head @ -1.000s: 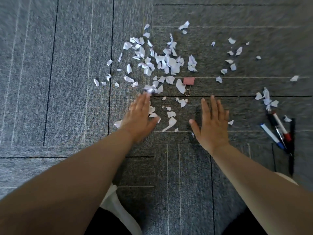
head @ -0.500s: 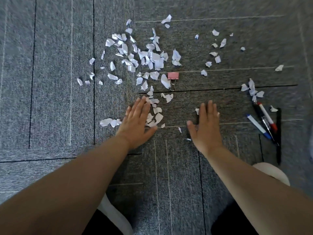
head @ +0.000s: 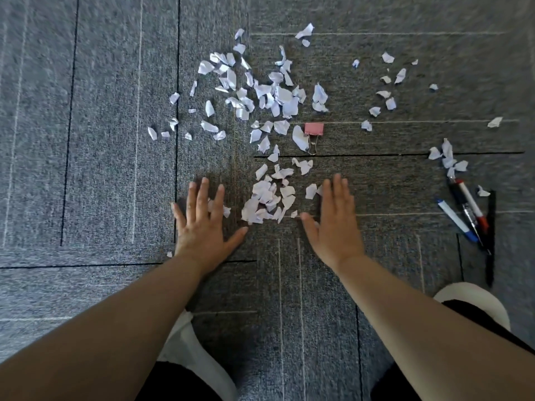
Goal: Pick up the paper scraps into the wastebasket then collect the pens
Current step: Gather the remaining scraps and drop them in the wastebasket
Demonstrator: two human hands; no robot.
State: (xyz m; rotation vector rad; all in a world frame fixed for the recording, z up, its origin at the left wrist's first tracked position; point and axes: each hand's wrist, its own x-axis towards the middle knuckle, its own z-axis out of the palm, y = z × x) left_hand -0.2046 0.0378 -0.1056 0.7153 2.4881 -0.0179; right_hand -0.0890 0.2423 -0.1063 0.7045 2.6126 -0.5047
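Gathering the torn paper into one heap looks to be the step in hand, judging from the head camera, the only view. Both hands lie flat on the grey carpet tiles (head: 86,140), palms down, fingers straight and slightly spread, grasping nothing. The left hand (head: 202,227) sits just left of a small heap of paper scraps (head: 267,202), with a scrap or two showing between its fingers. The right hand (head: 333,227) sits just right of the heap, its inner edge touching or nearly touching a loose scrap (head: 311,191). The heap therefore lies between the two hands, not under either palm.

Beyond the fingertips the bulk of the scraps (head: 260,94) lies scattered, well apart from both hands, with a thinner scatter (head: 388,88) further right. A pink binder clip (head: 313,130) lies among them, touching one large scrap. The pens (head: 466,215), with blue, red and black showing, lie bundled well to the right of the right hand, with a few scraps (head: 448,160) just beyond them. No wastebasket is in view.

To do this well, I would hold the palms low and sweep inward so the hands close on the heap from both sides, then curl the fingers under it to scoop. The carpet pile will likely snag thin pieces, so a firm drag should serve better than a light brush. The clip is best left out of the sweep, and the far scraps call for a reach forward.
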